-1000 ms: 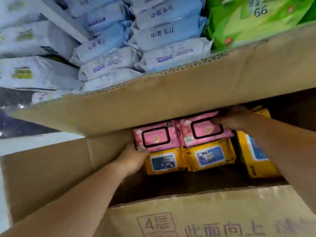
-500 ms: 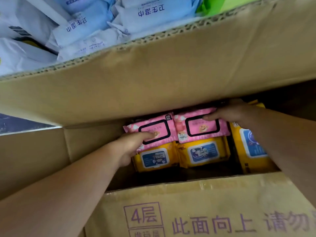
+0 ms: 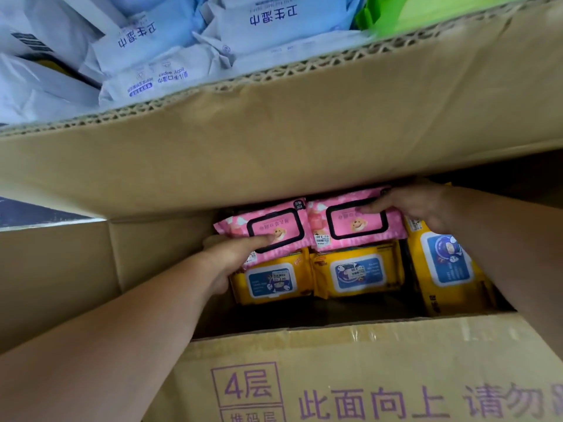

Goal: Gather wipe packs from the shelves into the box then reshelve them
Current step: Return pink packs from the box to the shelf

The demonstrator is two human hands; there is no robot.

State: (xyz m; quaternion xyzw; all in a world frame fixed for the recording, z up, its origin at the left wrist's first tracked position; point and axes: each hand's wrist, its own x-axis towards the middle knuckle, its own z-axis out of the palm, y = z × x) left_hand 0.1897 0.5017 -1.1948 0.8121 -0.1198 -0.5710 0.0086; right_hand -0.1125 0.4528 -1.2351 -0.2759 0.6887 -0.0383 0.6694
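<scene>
Inside the open cardboard box (image 3: 365,360) two pink wipe packs lie side by side on top of yellow wipe packs (image 3: 356,274). My left hand (image 3: 234,260) grips the left pink pack (image 3: 268,229) at its near left edge, thumb lying across its lid. My right hand (image 3: 420,205) rests on the right pink pack (image 3: 350,223), fingers on its far right end and over its lid. A third yellow pack (image 3: 444,266) stands at the right side of the box. The box's far flap (image 3: 304,132) hides the packs' back ends.
Beyond the far flap, several pale blue wipe packs (image 3: 268,22) are stacked on the shelf, with green packs (image 3: 396,10) at the upper right. The near flap with purple printing fills the bottom of the view. A dark gap of box floor lies in front of the yellow packs.
My left hand has moved from the box's left wall onto the left pink pack and taken hold of it. The view has tipped down, so less shelf shows.
</scene>
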